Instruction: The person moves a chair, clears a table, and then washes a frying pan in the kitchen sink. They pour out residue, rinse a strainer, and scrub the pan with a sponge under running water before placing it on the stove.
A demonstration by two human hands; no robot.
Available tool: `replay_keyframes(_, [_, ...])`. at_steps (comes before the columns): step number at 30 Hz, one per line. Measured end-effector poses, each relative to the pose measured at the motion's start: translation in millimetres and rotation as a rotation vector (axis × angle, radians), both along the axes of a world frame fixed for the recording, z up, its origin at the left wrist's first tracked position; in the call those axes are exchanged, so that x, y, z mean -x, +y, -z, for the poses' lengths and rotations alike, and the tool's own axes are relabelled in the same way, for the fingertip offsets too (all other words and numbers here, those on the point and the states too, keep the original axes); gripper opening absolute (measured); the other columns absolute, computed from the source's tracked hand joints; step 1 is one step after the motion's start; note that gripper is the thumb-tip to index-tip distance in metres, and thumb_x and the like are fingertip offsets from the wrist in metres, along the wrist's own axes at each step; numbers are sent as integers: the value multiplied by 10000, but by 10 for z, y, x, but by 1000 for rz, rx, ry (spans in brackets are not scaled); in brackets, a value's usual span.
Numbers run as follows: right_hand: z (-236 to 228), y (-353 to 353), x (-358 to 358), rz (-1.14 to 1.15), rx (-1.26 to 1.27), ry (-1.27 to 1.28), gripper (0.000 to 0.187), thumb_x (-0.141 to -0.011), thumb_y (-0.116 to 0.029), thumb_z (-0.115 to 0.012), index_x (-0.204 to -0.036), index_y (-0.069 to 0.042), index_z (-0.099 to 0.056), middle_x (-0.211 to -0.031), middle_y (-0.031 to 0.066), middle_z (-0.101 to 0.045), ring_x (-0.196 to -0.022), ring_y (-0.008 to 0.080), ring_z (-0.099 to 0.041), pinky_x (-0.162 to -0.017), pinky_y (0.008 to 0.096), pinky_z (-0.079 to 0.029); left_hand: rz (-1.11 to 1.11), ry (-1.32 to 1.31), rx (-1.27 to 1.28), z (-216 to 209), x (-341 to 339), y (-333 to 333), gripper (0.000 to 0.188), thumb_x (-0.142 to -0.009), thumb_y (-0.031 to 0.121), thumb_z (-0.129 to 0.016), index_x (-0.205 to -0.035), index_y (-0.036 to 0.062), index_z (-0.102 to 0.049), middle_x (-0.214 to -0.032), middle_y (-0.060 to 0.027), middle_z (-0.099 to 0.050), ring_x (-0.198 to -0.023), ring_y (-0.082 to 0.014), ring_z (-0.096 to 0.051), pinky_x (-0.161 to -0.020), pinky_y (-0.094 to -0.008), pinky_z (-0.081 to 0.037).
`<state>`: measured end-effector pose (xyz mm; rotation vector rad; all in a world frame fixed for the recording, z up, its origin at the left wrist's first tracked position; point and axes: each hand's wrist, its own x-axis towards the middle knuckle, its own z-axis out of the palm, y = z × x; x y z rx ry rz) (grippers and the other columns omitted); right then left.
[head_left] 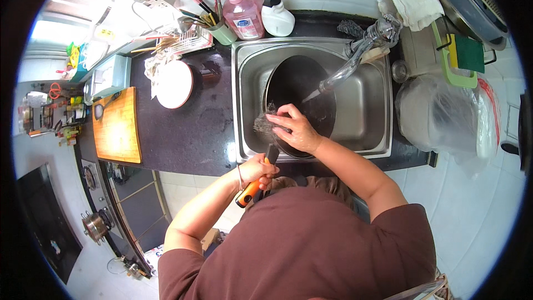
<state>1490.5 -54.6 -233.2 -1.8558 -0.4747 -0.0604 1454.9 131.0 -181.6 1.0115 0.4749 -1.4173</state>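
Note:
A dark frying pan (297,75) leans in the steel sink (371,105), its handle end toward me. My left hand (255,170) is closed around its orange and black handle (248,195) at the front edge of the sink. At the left side of the pan, my right hand (300,132) presses a grey wire scourer (262,124) against the rim, fingers bent over it. From the faucet (347,71) a stream of water runs into the pan. The pan's lower part is hidden by my right hand and forearm.
Behind the sink stand a pink soap bottle (244,16), a white spray bottle (277,19) and a cup of utensils (222,32). A white plate (174,84) and a wooden cutting board (117,128) lie on the left. Plastic-wrapped containers (438,114) stand right of the sink.

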Motion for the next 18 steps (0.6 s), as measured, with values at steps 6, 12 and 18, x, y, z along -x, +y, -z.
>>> replay_keyframes(6, [25,210,-653,404,173,-105,258,-716,-219,-673,-922,-75,-616,-829,126,-465,-743,283,-503,-634,371,-437,113,-255,-173,182,63,-51,215,-818,7,-535,-866,67,-334,-545,-5,-402,-381,-92,-392,-321,-254,-340])
replay_keyframes(12, [475,-472,-1465,957,472,89,267,-776,-229,-586,-914,-2,-614,-949,256,-554,-928,408,-533,-797,466,-453,105,-305,-100,-12,149,-18,248,-807,11,-538,-966,61,-355,-536,-13,-412,-383,-92,-412,-331,-249,-349])
replay_keyframes(18, [1666,-678,-706,727,603,445,560,-740,-186,-618,-1205,-6,-363,-1152,259,-479,-973,398,-537,-832,446,-453,-194,-114,3,-143,66,40,217,-783,0,-530,-871,102,-360,-526,9,-382,-366,-68,-345,-344,-223,-319])
